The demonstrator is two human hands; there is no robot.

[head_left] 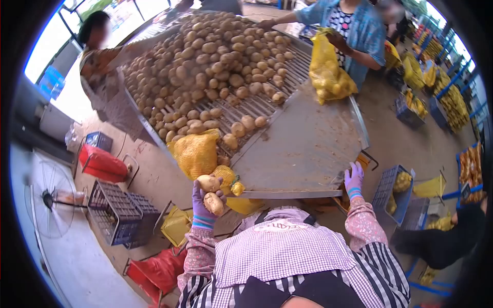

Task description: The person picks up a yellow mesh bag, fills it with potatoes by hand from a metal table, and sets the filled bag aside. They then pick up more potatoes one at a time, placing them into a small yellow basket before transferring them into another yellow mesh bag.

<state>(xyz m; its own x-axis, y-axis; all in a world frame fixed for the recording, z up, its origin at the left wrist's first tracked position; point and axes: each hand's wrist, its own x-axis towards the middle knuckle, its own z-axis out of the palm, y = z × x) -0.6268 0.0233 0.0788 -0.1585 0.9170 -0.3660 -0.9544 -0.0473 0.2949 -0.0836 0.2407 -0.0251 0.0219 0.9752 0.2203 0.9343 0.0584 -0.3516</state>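
My left hand (202, 208), in a purple glove, is closed around two potatoes (213, 204) at the near left corner of the sorting table. Just beyond it, a filled yellow mesh bag (196, 154) rests on the table edge, with a smaller knotted yellow mesh bag (224, 175) touching the potatoes' side. My right hand (354, 178), gloved as well, has its fingers spread beside the table's near right corner and holds nothing. Between my hands lies the bare metal tabletop (303, 149), smeared with soil. A large heap of potatoes (205, 56) covers the slatted part behind.
Across the table, a person (354, 31) holds a filled yellow mesh bag (328, 72); another person (97, 66) stands at the left. Crates (115, 215), red sacks (156, 272) and a fan (49, 199) are at left. A blue crate (393, 192) with bagged potatoes stands right.
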